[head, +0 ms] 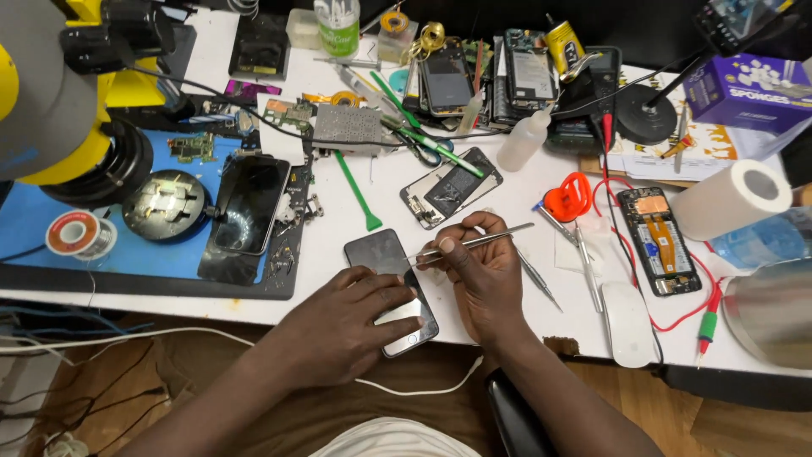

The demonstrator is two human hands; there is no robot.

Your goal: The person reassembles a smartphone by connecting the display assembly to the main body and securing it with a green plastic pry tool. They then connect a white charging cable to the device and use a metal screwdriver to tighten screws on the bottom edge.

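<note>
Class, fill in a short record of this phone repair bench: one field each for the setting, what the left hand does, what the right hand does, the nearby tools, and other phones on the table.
Setting: white table crowded with phone parts
Left hand: presses flat on a black phone at the table's front edge
Right hand: holds metal tweezers, tips pointing at that phone
Nearby tools: green pry tool, screwdriver, orange suction cup
Other phones: opened phone behind the hands, another opened phone on the right, dark phone on the blue mat

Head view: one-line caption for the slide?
Left hand steadies a dark phone on the white bench while right hand applies tweezers to it.
</note>
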